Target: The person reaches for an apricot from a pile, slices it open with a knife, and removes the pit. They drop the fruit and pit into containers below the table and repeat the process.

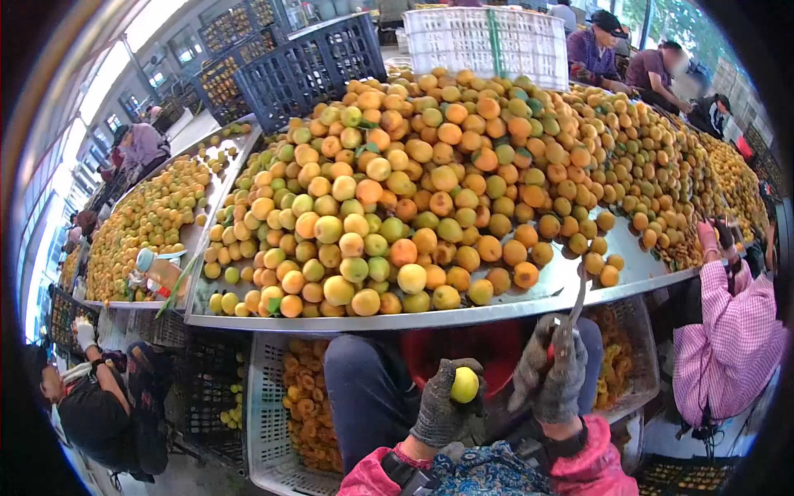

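Note:
My left hand (437, 413), in a grey knit glove, is closed round a yellow-green apricot (465, 385) above my lap. My gloved right hand (556, 376) grips a knife (579, 296), its blade pointing up and away from me; a bit of red shows between the fingers. The two hands are apart. In front of them a large heap of yellow, orange and green apricots (413, 198) lies on a metal table (463, 317). Below, between my knees, is a red basin (496, 351), partly hidden by the left hand.
White crates with cut fruit, a left crate (263, 413) and a right crate (649, 355), flank my legs. Black crates (310, 70) and a white crate (488, 41) stand behind the heap. People sit nearby, one in a pink checked sleeve (724, 331) at right.

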`<action>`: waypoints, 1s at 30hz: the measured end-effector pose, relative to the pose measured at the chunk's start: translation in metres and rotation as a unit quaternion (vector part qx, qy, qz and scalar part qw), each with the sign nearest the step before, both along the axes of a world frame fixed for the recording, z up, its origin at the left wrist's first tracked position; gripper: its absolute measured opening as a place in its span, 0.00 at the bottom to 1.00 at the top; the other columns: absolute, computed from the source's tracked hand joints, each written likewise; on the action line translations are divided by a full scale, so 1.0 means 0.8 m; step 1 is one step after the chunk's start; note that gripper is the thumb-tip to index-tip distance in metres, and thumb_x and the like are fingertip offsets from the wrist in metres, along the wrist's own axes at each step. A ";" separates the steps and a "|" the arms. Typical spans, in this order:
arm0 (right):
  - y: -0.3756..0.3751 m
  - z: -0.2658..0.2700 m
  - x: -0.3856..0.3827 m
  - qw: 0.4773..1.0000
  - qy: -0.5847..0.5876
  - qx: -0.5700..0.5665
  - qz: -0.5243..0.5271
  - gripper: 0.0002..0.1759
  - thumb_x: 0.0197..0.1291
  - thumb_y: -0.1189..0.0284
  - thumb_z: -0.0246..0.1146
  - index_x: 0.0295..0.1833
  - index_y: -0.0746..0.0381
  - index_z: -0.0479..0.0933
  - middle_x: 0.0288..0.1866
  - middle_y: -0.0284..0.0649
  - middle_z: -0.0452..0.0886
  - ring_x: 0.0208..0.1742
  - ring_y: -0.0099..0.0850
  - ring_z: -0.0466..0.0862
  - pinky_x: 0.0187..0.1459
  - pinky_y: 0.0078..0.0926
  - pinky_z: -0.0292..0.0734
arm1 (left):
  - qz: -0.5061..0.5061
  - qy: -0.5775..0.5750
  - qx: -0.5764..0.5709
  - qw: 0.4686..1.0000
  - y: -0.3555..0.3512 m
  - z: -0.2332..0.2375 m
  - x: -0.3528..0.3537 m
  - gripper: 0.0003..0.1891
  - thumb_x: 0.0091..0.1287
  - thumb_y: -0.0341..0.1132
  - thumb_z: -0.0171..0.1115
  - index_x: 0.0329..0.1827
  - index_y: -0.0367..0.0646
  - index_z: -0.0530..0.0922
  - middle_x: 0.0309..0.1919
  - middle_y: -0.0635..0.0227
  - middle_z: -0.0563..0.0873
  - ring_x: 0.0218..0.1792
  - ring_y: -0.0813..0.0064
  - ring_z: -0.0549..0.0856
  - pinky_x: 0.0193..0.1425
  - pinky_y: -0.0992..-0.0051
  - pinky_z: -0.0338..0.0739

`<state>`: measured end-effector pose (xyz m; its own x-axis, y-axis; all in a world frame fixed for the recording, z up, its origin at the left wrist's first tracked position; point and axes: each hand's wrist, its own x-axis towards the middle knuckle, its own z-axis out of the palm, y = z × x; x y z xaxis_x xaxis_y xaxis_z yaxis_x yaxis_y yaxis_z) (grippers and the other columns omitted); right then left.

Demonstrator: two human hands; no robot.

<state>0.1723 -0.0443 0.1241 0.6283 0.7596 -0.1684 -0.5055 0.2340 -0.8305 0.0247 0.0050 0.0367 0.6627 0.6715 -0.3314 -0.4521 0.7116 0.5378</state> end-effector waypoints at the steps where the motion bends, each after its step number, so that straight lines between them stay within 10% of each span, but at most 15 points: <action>1: 0.013 0.001 -0.002 0.999 0.001 0.023 -0.025 0.19 0.70 0.56 0.54 0.40 0.62 0.71 0.15 0.32 0.67 0.08 0.23 0.65 0.09 0.23 0.63 | 0.001 0.034 -0.007 0.999 -0.006 0.004 0.003 0.26 0.72 0.58 0.48 0.48 0.41 0.78 0.33 0.64 0.83 0.31 0.71 0.83 0.36 0.73 0.81; 14: 0.065 -0.027 -0.038 0.991 -0.080 -0.037 -0.101 0.17 0.69 0.56 0.55 0.38 0.59 0.72 0.15 0.28 0.65 0.09 0.19 0.62 0.08 0.20 0.57 | -0.014 -0.012 -0.170 0.985 -0.028 0.010 0.008 0.18 0.72 0.47 0.51 0.50 0.43 0.78 0.42 0.65 0.84 0.40 0.71 0.84 0.45 0.73 0.81; 16: 0.060 -0.030 -0.035 0.998 -0.015 -0.037 -0.053 0.15 0.69 0.58 0.57 0.37 0.59 0.73 0.16 0.28 0.67 0.10 0.18 0.64 0.10 0.18 0.57 | 0.008 0.253 0.318 0.914 -0.031 0.007 0.008 0.16 0.72 0.43 0.49 0.52 0.43 0.78 0.43 0.66 0.83 0.42 0.72 0.84 0.45 0.73 0.81; 17: 0.057 -0.030 -0.034 0.998 0.051 -0.035 -0.009 0.14 0.68 0.59 0.59 0.35 0.58 0.74 0.17 0.28 0.70 0.12 0.17 0.66 0.12 0.16 0.57 | 0.008 0.254 0.316 0.914 -0.029 0.006 0.006 0.16 0.72 0.43 0.49 0.52 0.43 0.78 0.43 0.66 0.83 0.42 0.72 0.84 0.45 0.73 0.81; 19: 0.061 -0.027 -0.034 0.994 0.099 -0.036 0.014 0.15 0.68 0.58 0.58 0.34 0.56 0.72 0.16 0.28 0.67 0.10 0.18 0.64 0.11 0.17 0.55 | -0.002 0.066 -0.050 0.997 -0.021 0.015 0.002 0.14 0.71 0.38 0.50 0.53 0.42 0.77 0.45 0.67 0.83 0.43 0.74 0.83 0.46 0.74 0.80; 22: 0.073 -0.022 -0.036 0.958 0.265 -0.030 0.100 0.15 0.69 0.58 0.56 0.34 0.56 0.71 0.14 0.27 0.65 0.10 0.18 0.63 0.10 0.18 0.55 | 0.010 0.136 0.257 0.957 -0.013 0.023 -0.008 0.12 0.69 0.31 0.53 0.52 0.39 0.78 0.44 0.69 0.84 0.45 0.80 0.81 0.48 0.77 0.77; 25: 0.091 -0.028 -0.058 0.994 -0.019 -0.098 0.042 0.19 0.70 0.52 0.53 0.35 0.55 0.69 0.14 0.25 0.60 0.08 0.19 0.60 0.08 0.19 0.55 | 0.030 0.096 0.104 0.990 -0.007 0.019 -0.010 0.13 0.71 0.33 0.50 0.52 0.40 0.79 0.45 0.68 0.84 0.44 0.81 0.81 0.48 0.77 0.77; 30: 0.117 0.010 -0.108 0.996 0.040 -0.055 0.052 0.18 0.69 0.56 0.56 0.34 0.59 0.72 0.13 0.28 0.65 0.08 0.19 0.63 0.10 0.20 0.56 | 0.137 0.218 0.251 0.933 0.025 0.038 -0.042 0.13 0.72 0.35 0.49 0.47 0.40 0.81 0.38 0.67 0.85 0.38 0.80 0.83 0.42 0.77 0.77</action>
